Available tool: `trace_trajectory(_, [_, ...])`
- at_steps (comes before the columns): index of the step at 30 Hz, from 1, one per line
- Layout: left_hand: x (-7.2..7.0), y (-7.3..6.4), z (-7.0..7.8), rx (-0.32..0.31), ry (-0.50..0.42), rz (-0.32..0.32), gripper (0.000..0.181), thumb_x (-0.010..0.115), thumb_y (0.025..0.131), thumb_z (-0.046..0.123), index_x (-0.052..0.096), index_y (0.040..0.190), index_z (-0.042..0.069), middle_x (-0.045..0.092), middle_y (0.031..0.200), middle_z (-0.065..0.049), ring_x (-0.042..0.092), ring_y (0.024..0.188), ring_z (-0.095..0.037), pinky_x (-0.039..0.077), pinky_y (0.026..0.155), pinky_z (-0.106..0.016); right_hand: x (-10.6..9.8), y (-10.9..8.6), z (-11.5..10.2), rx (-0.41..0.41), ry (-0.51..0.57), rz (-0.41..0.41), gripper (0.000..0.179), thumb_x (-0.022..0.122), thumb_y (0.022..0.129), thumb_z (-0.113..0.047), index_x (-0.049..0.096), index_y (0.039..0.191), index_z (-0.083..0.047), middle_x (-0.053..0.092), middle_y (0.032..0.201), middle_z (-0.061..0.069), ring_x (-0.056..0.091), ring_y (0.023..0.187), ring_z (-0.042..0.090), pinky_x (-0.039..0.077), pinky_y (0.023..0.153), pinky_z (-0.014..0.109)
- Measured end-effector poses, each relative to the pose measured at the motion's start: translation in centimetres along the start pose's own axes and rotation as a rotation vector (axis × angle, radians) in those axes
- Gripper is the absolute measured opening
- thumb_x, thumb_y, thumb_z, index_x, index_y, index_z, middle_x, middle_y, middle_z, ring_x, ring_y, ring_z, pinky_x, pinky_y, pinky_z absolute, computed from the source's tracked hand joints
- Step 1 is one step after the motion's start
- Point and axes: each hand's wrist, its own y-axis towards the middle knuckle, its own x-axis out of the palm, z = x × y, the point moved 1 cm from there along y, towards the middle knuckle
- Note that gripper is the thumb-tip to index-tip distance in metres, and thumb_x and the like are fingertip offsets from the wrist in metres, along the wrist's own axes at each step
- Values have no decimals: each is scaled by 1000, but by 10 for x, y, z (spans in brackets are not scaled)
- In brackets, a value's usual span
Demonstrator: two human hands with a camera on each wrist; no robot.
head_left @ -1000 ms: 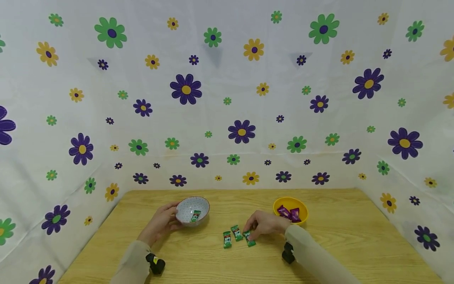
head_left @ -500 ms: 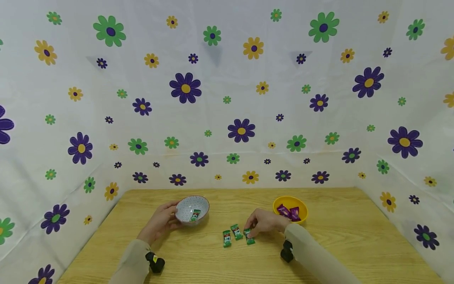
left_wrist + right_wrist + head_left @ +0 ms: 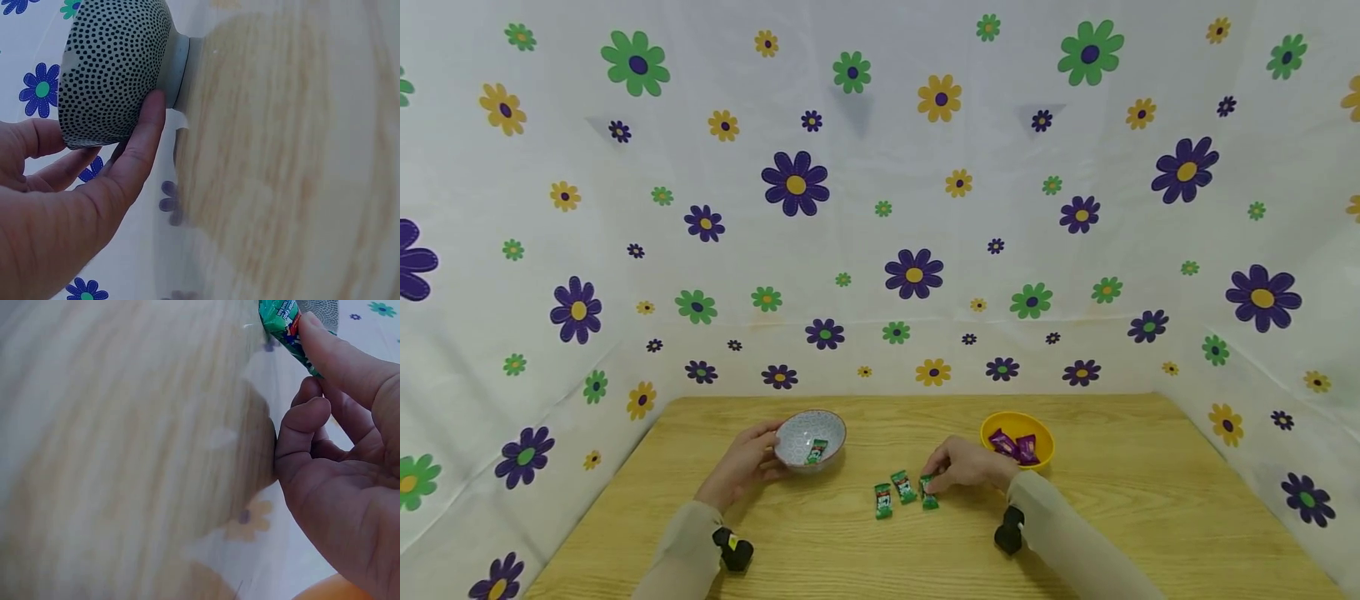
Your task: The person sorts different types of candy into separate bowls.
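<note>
My left hand grips the side of a patterned bowl, which tilts toward me on the table. In the left wrist view the dotted outside of the bowl shows, with fingers at its wall and near its foot. A green-wrapped candy lies inside the bowl. Right of it, my right hand pinches another green candy between thumb and fingers. The right wrist view shows this candy under my thumb. Two more green candies, one at the left and one in the middle, lie beside it.
A yellow bowl stands behind my right wrist, with purple-wrapped candies in it. The wooden table meets a flower-printed white cloth at the back and sides.
My right hand has shifted slightly away from me with its candy, which now lies straighter. The left hand and its bowl keep their place; the head view has tilted a little.
</note>
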Motion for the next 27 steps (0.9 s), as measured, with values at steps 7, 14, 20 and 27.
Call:
trace_trajectory(7, [0, 0, 1, 9, -3, 0, 47, 37, 103, 13, 37, 148, 3, 42, 144, -24, 56, 110, -27, 56, 89, -42, -2, 1, 3, -2, 71, 43, 13, 78, 82, -13, 77, 93, -6, 71, 89, 0, 51, 76, 13, 42, 70, 25])
trace_trajectory(14, [-1, 2, 2, 17, -15, -6, 47, 36, 103, 12, 37, 148, 2, 42, 143, -25, 57, 108, -26, 56, 89, -43, -3, 1, 2, -2, 139, 85, 16, 78, 82, -11, 76, 95, -3, 71, 94, 0, 53, 82, 14, 44, 73, 27])
trace_trajectory(20, [-2, 2, 3, 23, -19, -8, 46, 36, 102, 12, 38, 147, 2, 42, 143, -25, 57, 108, -27, 56, 88, -42, -4, 4, 1, -15, 190, 106, 17, 77, 84, -12, 76, 98, -2, 71, 96, 1, 53, 85, 16, 42, 73, 26])
trace_trajectory(27, [-2, 1, 0, 20, -29, -16, 46, 35, 102, 11, 38, 147, 1, 42, 142, -24, 56, 106, -25, 56, 88, -41, 0, 6, 0, -14, 191, 131, 19, 76, 85, -17, 76, 100, -6, 72, 98, 1, 53, 84, 15, 41, 71, 25])
